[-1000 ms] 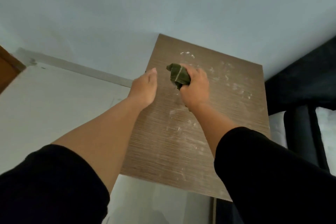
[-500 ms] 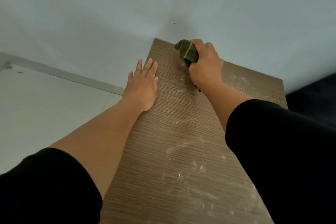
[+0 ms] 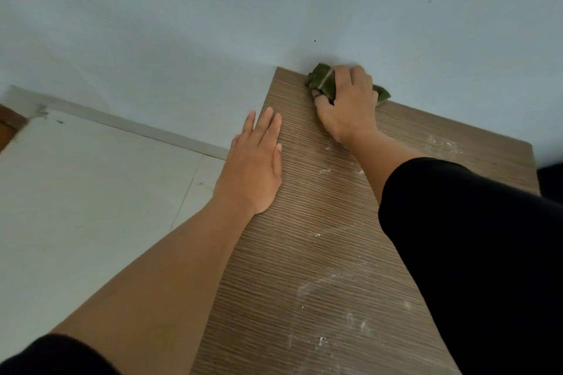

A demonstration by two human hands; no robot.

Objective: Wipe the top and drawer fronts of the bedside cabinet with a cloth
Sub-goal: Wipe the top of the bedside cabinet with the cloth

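Observation:
The bedside cabinet's brown wood-grain top [image 3: 307, 253] fills the lower middle of the view, with white dust smears across its near and right parts. My right hand [image 3: 347, 106] presses a bunched green cloth [image 3: 323, 81] onto the far edge of the top, against the wall. My left hand [image 3: 256, 161] lies flat, fingers together, on the top's left edge. The drawer fronts are out of sight.
A pale blue-grey wall [image 3: 274, 9] rises directly behind the cabinet. Light floor tiles [image 3: 91, 207] and a skirting strip [image 3: 137, 128] lie to the left. A brown door edge [image 3: 9, 125] shows at far left, something dark [image 3: 551, 179] at far right.
My right hand has pushed the cloth from the middle of the top away to its far edge by the wall. My left hand has flattened on the left edge. The view has moved closer.

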